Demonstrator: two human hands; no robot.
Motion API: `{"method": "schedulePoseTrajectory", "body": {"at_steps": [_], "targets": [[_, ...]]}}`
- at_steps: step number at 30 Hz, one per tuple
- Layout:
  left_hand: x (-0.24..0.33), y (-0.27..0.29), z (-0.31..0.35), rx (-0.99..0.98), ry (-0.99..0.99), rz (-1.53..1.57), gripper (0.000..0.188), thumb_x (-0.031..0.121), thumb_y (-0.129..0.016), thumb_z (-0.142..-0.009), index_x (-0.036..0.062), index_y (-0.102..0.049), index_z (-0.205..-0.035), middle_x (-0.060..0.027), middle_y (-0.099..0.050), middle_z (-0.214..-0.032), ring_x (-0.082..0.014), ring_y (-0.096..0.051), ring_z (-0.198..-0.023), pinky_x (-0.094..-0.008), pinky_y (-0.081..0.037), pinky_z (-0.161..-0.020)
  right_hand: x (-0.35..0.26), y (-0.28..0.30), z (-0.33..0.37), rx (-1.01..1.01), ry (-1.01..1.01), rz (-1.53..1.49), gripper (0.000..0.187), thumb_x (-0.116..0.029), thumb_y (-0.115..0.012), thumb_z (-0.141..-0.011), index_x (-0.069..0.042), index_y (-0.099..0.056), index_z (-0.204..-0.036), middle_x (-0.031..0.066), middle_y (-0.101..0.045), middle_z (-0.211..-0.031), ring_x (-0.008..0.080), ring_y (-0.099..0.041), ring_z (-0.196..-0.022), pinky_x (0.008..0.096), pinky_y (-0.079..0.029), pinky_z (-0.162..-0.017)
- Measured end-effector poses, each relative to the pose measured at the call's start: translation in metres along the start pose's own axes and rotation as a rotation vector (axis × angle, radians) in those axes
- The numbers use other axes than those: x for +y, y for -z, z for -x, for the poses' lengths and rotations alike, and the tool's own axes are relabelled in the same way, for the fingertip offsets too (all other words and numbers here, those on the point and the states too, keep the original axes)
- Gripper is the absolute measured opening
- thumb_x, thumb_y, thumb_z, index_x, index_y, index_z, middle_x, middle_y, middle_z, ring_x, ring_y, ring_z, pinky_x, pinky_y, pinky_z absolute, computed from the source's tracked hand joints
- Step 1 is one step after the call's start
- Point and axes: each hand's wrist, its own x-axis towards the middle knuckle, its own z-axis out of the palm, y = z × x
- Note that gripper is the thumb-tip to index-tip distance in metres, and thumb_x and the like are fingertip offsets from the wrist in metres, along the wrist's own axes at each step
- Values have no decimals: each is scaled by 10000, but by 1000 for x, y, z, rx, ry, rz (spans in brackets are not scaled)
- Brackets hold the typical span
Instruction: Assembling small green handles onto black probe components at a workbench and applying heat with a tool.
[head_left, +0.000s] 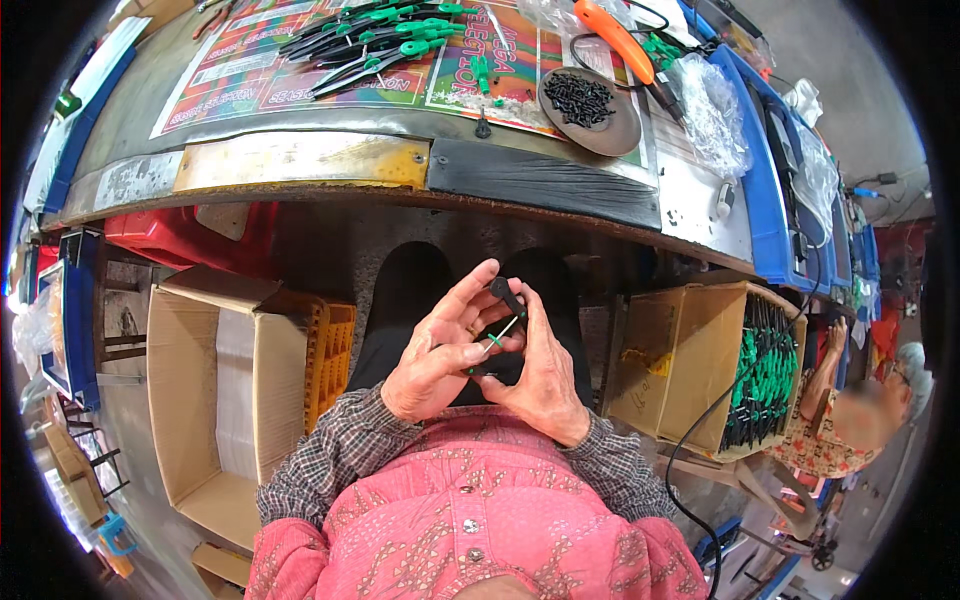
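Note:
Above my lap, both hands hold one small black-and-green plastic piece with a thin pale rod across it. My left hand has its thumb against the rod near a green bit, its forefinger stretched up past the piece. My right hand grips the black end between thumb and fingers from the other side. The lower end of the piece is partly hidden by my fingers. On the bench in front lies a pile of similar black-and-green pieces, and a brown dish holds many small black parts.
An orange-handled tool with a cord lies by the dish, beside clear plastic bags and a blue tray. Cardboard boxes stand left and right, the right one filled with green-and-black pieces. Another person sits far right.

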Motion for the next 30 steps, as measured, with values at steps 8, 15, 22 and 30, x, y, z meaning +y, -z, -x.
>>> {"method": "schedulePoseTrajectory", "body": {"at_steps": [8, 15, 22, 30], "targets": [[-3, 4, -2, 58, -56, -62, 695, 75, -579, -803, 21, -322, -1447, -109, -489, -1317, -228, -441, -1244, -408, -396, -1042, 5, -9, 1, 73, 68, 83, 1018, -142, -832, -583, 11, -253, -1406, 210, -506, -1156, 359, -550, -1023, 433, -453, -860], [-8, 8, -3, 159, -121, -64, 473, 62, -500, -880, -10, -425, -1342, -125, -539, -1218, -200, -535, -1116, -377, -472, -951, 7, -11, 1, 23, 109, -1, 885, -121, -811, -592, 25, -340, -1327, 177, -491, -1050, 316, -546, -944, 419, -457, -829], [-10, 9, -2, 206, -176, -91, 359, 209, -455, -966, -20, -465, -1243, -141, -552, -1147, -230, -544, -1093, -395, -444, -967, 2, -8, -1, -35, 103, -55, 842, -97, -799, -604, 40, -359, -1308, 167, -481, -1025, 286, -549, -878, 385, -489, -771], [-8, 9, -1, 226, -209, -117, 322, 298, -379, -1010, 0, -496, -1039, -141, -549, -992, -224, -560, -915, -383, -514, -801, 8, -16, 0, 36, 163, -91, 679, -58, -784, -624, 22, -477, -1224, 72, -488, -867, 155, -462, -665, 282, -438, -588]]}}
